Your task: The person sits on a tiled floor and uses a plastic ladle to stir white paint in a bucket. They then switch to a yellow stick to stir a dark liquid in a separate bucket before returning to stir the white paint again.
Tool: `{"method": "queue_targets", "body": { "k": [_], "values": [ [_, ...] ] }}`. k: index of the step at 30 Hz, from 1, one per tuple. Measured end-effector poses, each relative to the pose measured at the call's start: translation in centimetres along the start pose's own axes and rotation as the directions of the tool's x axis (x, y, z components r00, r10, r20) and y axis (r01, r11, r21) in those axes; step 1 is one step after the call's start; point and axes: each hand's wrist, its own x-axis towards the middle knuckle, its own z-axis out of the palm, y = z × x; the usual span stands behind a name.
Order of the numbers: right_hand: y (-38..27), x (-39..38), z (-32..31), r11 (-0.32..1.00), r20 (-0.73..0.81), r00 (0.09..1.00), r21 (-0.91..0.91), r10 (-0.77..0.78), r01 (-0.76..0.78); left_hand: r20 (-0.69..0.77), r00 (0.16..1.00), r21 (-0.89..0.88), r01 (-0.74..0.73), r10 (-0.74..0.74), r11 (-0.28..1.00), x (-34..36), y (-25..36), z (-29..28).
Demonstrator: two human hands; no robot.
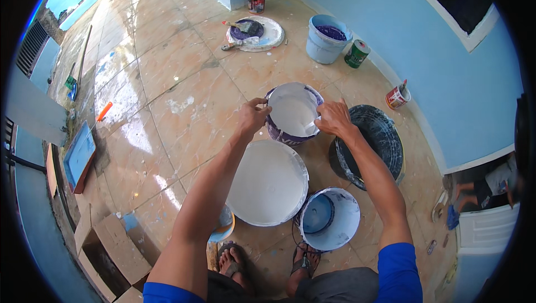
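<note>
A purple-edged paint bucket (287, 136) holding white paint stands in front of me. My left hand (254, 116) pinches its left rim between thumb and fingers. At the opposite side of the rim, my right hand (334, 119) is closed around a small white-coated piece that dips inside the bucket; its kind is hidden by the fingers and paint. Closer to my feet sits a wide tub (268, 183) full of white paint, almost touching the bucket. Right of that, a white-smeared pail (346, 219) has blue at its bottom.
A large black bucket (391, 152) stands under my right forearm. By the blue wall are a light blue bucket (324, 52) with purple paint, several paint cans (357, 53) and a lid (268, 32) bearing brushes. Left are a paint tray (80, 158) and cardboard box (120, 247). Another person (491, 183) appears far right.
</note>
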Motion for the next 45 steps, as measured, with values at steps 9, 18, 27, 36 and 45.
{"method": "queue_targets", "body": {
  "k": [9,18,27,36,45],
  "values": [
    [0.9,0.4,-2.9,0.955,-0.209,0.973,0.295,0.094,-0.029,-0.071,0.994,-0.067,-0.084,0.079,0.994,1.3,-0.7,0.2],
    [0.9,2.1,0.1,0.944,-0.306,0.918,-0.288,-0.253,0.164,-0.072,0.993,-0.057,-0.1,0.096,0.993,1.5,-0.7,0.6],
    [1.2,-0.4,-1.4,0.983,0.007,1.0,0.185,0.016,-0.017,0.003,0.998,-0.015,-0.063,0.063,0.998,1.2,-0.4,0.2],
    [3.5,-1.3,-3.4,0.871,0.006,0.979,0.456,0.202,-0.182,-0.077,0.99,-0.037,-0.121,0.118,0.992,1.5,-1.1,0.6],
    [4.8,-2.2,-3.9,0.905,-0.266,0.944,0.42,0.197,-0.07,-0.086,0.987,0.011,-0.137,0.138,0.99,1.6,-1.1,0.5]
  ]
}}
